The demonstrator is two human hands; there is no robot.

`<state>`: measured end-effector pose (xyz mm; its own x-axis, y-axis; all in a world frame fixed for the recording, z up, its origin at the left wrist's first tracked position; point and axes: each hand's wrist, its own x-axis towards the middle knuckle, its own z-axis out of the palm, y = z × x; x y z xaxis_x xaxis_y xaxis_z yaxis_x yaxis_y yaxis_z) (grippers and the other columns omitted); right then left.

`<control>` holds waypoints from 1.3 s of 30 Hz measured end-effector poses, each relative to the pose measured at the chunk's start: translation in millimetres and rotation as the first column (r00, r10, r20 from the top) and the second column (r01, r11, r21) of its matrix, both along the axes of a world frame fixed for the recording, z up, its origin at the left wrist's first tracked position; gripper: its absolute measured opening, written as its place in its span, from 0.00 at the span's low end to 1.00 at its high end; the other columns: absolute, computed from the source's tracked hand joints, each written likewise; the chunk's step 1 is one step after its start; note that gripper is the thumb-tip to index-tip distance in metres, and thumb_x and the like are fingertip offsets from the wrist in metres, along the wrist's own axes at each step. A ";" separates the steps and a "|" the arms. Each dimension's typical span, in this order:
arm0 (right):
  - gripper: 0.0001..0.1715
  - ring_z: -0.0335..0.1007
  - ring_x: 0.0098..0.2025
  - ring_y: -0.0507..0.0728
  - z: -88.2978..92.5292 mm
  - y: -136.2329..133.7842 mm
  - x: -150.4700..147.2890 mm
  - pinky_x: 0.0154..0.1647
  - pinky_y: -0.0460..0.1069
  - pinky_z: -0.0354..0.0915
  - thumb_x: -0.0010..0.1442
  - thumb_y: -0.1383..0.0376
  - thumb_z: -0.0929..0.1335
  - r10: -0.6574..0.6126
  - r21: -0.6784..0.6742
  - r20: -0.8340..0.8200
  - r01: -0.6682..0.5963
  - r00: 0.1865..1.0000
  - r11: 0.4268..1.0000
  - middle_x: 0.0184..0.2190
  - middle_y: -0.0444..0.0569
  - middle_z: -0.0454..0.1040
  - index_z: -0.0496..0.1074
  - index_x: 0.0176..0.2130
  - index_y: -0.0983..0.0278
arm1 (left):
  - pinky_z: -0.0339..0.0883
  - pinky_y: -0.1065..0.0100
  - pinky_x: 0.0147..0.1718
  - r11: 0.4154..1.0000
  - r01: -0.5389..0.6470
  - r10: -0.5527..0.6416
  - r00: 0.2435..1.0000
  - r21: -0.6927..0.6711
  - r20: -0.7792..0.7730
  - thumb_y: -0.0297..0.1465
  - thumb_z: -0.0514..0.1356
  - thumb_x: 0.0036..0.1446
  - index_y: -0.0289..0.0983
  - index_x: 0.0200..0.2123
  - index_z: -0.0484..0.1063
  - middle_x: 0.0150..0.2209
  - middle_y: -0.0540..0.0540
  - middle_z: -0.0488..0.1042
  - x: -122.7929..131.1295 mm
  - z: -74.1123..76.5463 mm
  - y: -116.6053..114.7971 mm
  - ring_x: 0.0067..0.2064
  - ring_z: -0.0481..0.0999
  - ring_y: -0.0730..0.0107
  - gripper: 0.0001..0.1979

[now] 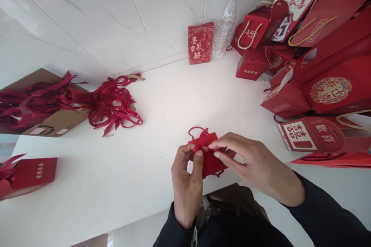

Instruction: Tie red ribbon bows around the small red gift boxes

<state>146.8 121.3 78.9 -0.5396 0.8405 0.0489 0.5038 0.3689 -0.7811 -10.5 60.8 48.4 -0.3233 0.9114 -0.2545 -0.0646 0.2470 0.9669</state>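
Note:
A small red gift box [210, 166] with cord loops sits at the table's near edge, in front of my body. On its top lies a red ribbon [203, 137] gathered like a bow or knot. My left hand [188, 173] pinches the ribbon between thumb and forefinger at the left of the box. From the right, my right hand [246, 154] reaches in with thumb and fingers closed on the ribbon's other side. Both hands partly hide the box and the ribbon's crossing.
A cardboard box [72, 121] spills a heap of red ribbons [116, 102] at left. A red box [40, 173] stands nearer. By the tiled wall are an upright red box [201, 43] and a plastic bottle [225, 27]. Many red gift boxes [330, 88] crowd the right side.

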 end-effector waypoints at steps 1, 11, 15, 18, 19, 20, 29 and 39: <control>0.11 0.77 0.40 0.53 -1.6 1.1 1.1 0.41 0.47 0.72 0.68 0.70 0.64 -0.002 0.022 0.007 0.002 1.000 1.000 0.40 0.46 0.77 0.73 0.46 0.58 | 0.70 0.69 0.33 1.000 0.012 -0.012 1.000 0.000 -0.002 0.41 0.61 0.64 0.39 0.40 0.72 0.39 0.44 0.78 -1.0 0.7 0.1 0.33 0.73 0.71 0.12; 0.09 0.71 0.31 0.56 -14.0 5.2 16.3 0.30 0.51 0.66 0.70 0.63 0.63 -0.177 0.093 0.257 0.158 0.950 0.983 0.34 0.46 0.73 0.72 0.40 0.60 | 0.73 0.66 0.38 1.000 0.007 -0.007 1.000 0.007 0.014 0.41 0.60 0.64 0.39 0.40 0.69 0.40 0.45 0.79 -2.8 -3.4 1.9 0.30 0.70 0.73 0.11; 0.09 0.72 0.38 0.56 -5.9 4.5 15.8 0.29 0.48 0.65 0.69 0.63 0.62 -0.160 0.040 0.178 0.156 0.971 0.987 0.40 0.49 0.73 0.71 0.39 0.60 | 0.71 0.69 0.34 1.000 0.002 -0.003 1.000 0.006 0.027 0.40 0.61 0.64 0.39 0.40 0.69 0.41 0.45 0.78 -1.9 -2.8 1.3 0.32 0.70 0.73 0.11; 0.09 0.70 0.33 0.54 1.0 6.4 15.0 0.26 0.47 0.62 0.69 0.64 0.62 -0.138 -0.106 0.159 0.155 0.978 0.982 0.35 0.45 0.74 0.70 0.38 0.60 | 0.67 0.71 0.29 1.000 0.020 -0.020 0.999 -0.003 0.041 0.40 0.61 0.64 0.39 0.39 0.68 0.42 0.45 0.78 -1.5 -0.1 0.5 0.33 0.71 0.72 0.10; 0.09 0.68 0.30 0.53 2.6 7.3 14.9 0.25 0.47 0.61 0.69 0.63 0.61 -0.132 -0.165 0.157 0.157 0.979 0.974 0.31 0.43 0.73 0.70 0.37 0.59 | 0.67 0.71 0.29 1.000 0.025 -0.025 0.999 -0.003 0.045 0.39 0.61 0.64 0.39 0.39 0.68 0.42 0.45 0.78 -1.3 0.8 0.3 0.33 0.71 0.72 0.10; 0.10 0.66 0.27 0.52 3.7 8.0 14.8 0.24 0.47 0.60 0.69 0.63 0.61 -0.125 -0.222 0.155 0.158 0.980 0.962 0.28 0.41 0.71 0.70 0.37 0.59 | 0.67 0.71 0.28 1.000 0.030 -0.030 0.998 -0.001 0.048 0.39 0.61 0.65 0.39 0.39 0.68 0.42 0.45 0.78 -1.1 1.7 0.3 0.32 0.71 0.72 0.10; 0.09 0.72 0.41 0.57 -6.1 9.6 17.6 0.40 0.51 0.70 0.65 0.66 0.66 -0.115 0.039 0.067 0.112 0.991 0.993 0.41 0.49 0.73 0.76 0.40 0.57 | 0.69 0.71 0.27 0.997 0.067 -0.070 0.995 0.032 0.078 0.36 0.60 0.66 0.38 0.38 0.67 0.39 0.45 0.80 -1.2 9.4 8.0 0.28 0.73 0.75 0.08; 0.06 0.73 0.36 0.54 -4.2 7.6 6.2 0.40 0.49 0.69 0.65 0.70 0.68 -0.030 0.017 -0.007 0.030 1.000 0.999 0.34 0.43 0.77 0.74 0.40 0.59 | 0.69 0.74 0.24 0.998 0.061 -0.059 0.995 -0.018 0.080 0.39 0.60 0.64 0.36 0.39 0.71 0.24 0.51 0.73 -0.4 7.5 17.5 0.24 0.72 0.76 0.11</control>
